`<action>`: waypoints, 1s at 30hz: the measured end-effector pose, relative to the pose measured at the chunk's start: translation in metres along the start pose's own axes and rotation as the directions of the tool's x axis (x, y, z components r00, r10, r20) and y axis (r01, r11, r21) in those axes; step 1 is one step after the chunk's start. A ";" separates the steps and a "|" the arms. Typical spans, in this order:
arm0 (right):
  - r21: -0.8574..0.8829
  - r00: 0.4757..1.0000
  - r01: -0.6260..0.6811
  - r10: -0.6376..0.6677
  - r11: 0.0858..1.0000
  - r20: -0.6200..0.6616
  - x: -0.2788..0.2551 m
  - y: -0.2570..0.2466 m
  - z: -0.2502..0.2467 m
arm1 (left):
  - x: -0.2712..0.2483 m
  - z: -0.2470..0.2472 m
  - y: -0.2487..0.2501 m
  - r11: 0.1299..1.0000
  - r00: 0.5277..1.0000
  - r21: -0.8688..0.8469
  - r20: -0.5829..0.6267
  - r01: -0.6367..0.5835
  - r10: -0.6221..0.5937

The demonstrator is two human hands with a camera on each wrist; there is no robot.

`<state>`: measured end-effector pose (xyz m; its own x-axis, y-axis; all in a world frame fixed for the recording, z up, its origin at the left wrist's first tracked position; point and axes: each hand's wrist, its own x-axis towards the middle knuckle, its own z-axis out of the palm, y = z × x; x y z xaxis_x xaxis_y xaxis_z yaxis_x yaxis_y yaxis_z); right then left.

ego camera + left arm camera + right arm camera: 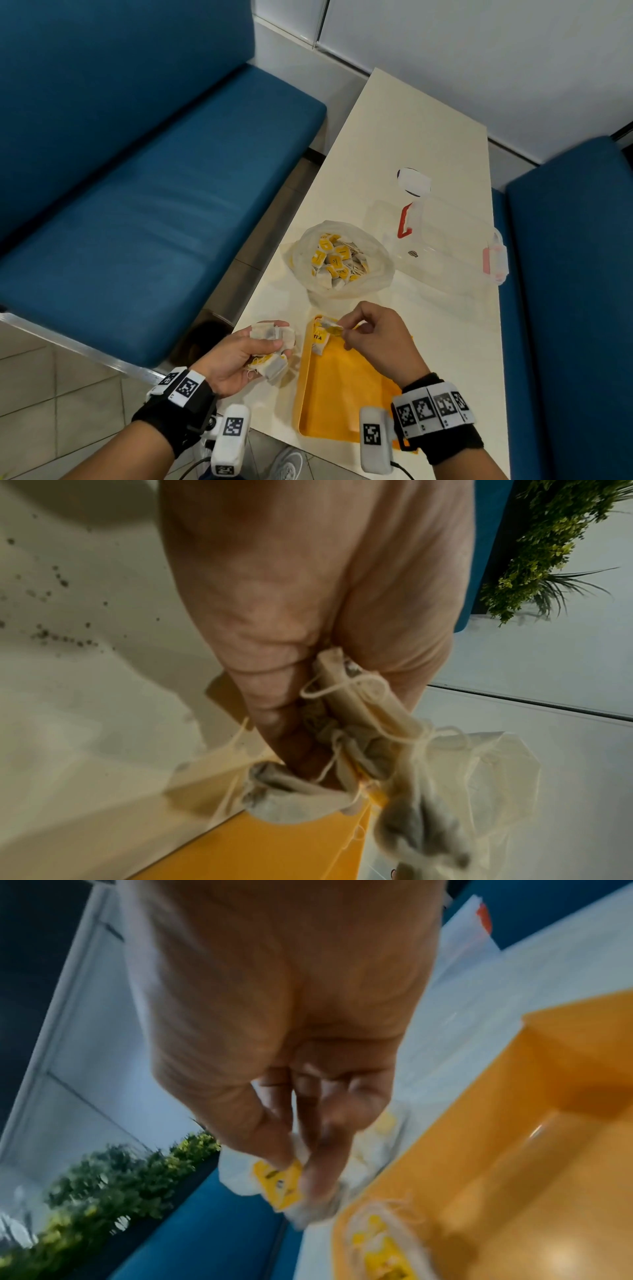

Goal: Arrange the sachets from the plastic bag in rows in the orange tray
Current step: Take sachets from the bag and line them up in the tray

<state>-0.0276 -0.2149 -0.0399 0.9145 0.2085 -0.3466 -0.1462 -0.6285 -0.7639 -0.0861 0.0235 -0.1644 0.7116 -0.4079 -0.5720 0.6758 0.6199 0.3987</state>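
Low in the head view, the left hand is curled round a bunch of sachets, held just left of the tray. The right hand pinches one sachet's yellow tag between thumb and fingertips over the tray's far left corner, where a few sachets already lie. The rest of the tray floor is bare, so the rows look barely begun. The bag, open and still well filled, sits on the worktop just above the tray in the frame.

These sachets look light, soft and limp, with thin strings that tangle, as the left wrist view shows. The paper pouch would likely tear if pulled hard; taking hold by the pouch edge seems safer than by tag or string.

On a tag in the tray, letters like "TIA" can be made out; other print is too small or blurred.
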 end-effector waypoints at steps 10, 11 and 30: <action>-0.004 0.966 -0.159 0.156 0.987 0.204 -0.008 0.031 0.019 | 0.001 0.000 -0.003 1.000 1.000 0.000 -0.007 0.005 -0.005; -0.008 0.960 -0.179 0.176 0.984 0.216 -0.007 0.034 0.023 | 0.000 0.002 -0.003 1.000 1.000 -0.001 -0.001 0.006 -0.006; 0.223 0.940 -0.300 0.328 0.927 -0.097 0.021 0.048 0.068 | 0.001 0.011 -0.016 0.998 0.997 0.065 0.066 0.027 -0.031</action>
<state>-0.0410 -0.1899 -0.1209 0.8481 -0.0824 -0.5233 -0.4943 -0.4785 -0.7258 -0.0947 0.0057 -0.1633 0.7016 -0.4705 -0.5352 0.7056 0.5638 0.4293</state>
